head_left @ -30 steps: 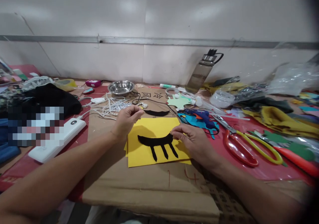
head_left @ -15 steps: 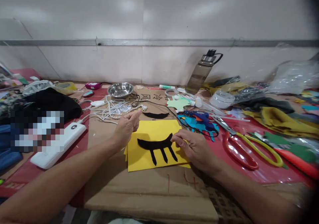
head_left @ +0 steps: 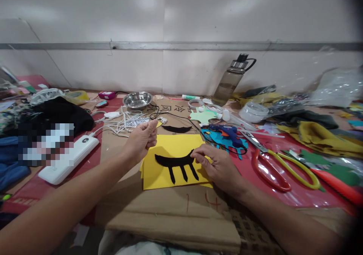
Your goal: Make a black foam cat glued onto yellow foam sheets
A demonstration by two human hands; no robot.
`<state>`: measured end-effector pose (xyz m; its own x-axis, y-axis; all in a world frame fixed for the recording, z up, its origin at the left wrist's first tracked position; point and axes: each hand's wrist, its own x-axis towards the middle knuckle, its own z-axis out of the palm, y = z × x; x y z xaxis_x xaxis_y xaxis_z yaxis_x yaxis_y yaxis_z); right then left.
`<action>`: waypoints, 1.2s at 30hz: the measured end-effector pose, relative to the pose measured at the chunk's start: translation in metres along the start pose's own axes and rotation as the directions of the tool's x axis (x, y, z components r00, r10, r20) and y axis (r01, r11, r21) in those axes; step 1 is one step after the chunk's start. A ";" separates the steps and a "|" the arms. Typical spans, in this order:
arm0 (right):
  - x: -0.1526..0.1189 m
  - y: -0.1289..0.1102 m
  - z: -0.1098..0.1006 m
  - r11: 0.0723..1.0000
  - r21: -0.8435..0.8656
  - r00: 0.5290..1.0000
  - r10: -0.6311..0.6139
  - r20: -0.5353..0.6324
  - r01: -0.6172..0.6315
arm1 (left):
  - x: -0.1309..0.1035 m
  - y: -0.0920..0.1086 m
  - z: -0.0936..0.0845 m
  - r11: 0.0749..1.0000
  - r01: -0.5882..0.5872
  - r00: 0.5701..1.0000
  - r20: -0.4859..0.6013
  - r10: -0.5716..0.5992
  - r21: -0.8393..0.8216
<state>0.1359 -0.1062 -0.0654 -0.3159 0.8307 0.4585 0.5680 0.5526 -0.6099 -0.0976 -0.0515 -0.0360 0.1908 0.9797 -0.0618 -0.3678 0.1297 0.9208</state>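
A yellow sheet (head_left: 164, 179) lies on brown cardboard, with a black eyelash-shaped piece (head_left: 172, 161) on it. My right hand (head_left: 214, 165) rests at the sheet's right side, its thumb and forefinger pinched at the right tip of the black piece. Above the sheet's upper left corner, my left hand (head_left: 144, 139) is closed with the fingertips pressed together; what they hold, if anything, is too small to make out. A second black curved piece (head_left: 177, 129) lies just behind the sheet, near small white beads (head_left: 162, 120).
Red-and-yellow-handled scissors (head_left: 272, 171) and a blue glue gun (head_left: 227, 132) lie at the right. A bottle (head_left: 231, 81) and a metal bowl (head_left: 137, 100) stand behind. At the left are a white power bank (head_left: 69, 162), cables and black cloth (head_left: 65, 113).
The view has shifted slightly. My left hand is a little nearer the sheet's upper left edge; my right hand keeps its pinch at the black piece's tip.
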 end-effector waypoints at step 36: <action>0.050 -0.014 0.017 0.836 -0.495 0.897 -0.384 -0.218 0.237 | -0.032 -0.005 0.009 0.941 0.238 0.866 0.491 -0.093 -0.241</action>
<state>0.0992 -0.0709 -0.0446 -0.3359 0.5187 0.7862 0.7758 0.6257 -0.0813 -0.0941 -0.0846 -0.0349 0.6466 0.7612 0.0500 -0.5198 0.3917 0.7592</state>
